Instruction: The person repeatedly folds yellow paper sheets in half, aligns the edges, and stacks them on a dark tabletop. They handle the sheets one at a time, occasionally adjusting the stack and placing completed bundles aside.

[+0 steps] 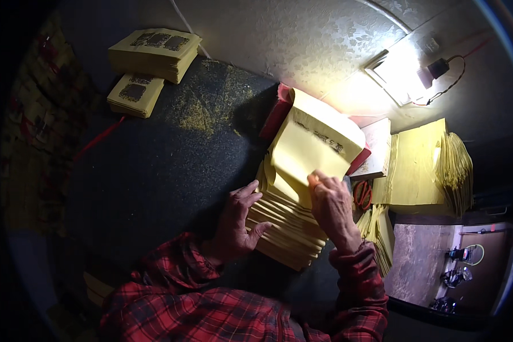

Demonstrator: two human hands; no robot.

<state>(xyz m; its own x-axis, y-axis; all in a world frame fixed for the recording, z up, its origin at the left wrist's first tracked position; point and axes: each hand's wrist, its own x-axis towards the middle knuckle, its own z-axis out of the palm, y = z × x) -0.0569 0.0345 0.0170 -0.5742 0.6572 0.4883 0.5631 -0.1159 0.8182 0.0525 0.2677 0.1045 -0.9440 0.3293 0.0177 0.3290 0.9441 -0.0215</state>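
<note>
In front of me lies a stack of folded yellow paper, its layers fanned toward me. A loose yellow sheet with a dark printed strip curves up over its far end, against a red block. My right hand is closed at the near edge of this sheet, fingers curled together; something orange shows at the fingertips, too small to make out. Along the stack's left side rests my left hand, thumb and fingers apart, touching the folded edges. Its palm holds nothing.
Two piles of printed yellow paper stand at the far left. To the right are red-handled scissors, a pale box and a large yellow paper bundle. A bright lamp with a wire hangs by the wall.
</note>
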